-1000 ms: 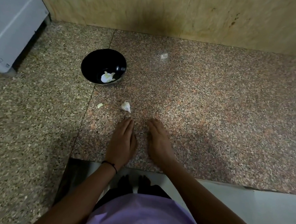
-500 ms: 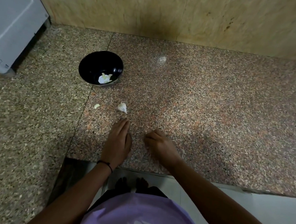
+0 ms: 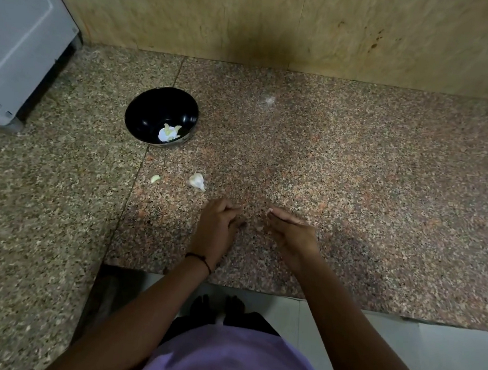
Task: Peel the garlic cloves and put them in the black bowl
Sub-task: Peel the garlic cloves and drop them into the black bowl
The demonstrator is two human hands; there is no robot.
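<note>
Head view: an unpeeled garlic clove (image 3: 197,181) is seen on the table (image 3: 356,180), just ahead of the left hand (image 3: 216,230), with a small pale piece (image 3: 155,178) beside it. That hand and the right hand (image 3: 290,234), laid flat a second ago, are now turned on edge, each grip loose and empty; peeling is judged about to begin. Pale garlic pieces (image 3: 168,133) are held in the black bowl (image 3: 155,107).

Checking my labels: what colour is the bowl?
The bowl is glossy black, clearest in the head view.

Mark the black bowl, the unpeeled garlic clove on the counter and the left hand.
black bowl (image 3: 151,110), head view, bare inner wall.
garlic clove (image 3: 196,181), head view, middle of its skin.
left hand (image 3: 214,231), head view, back of the hand.
</note>
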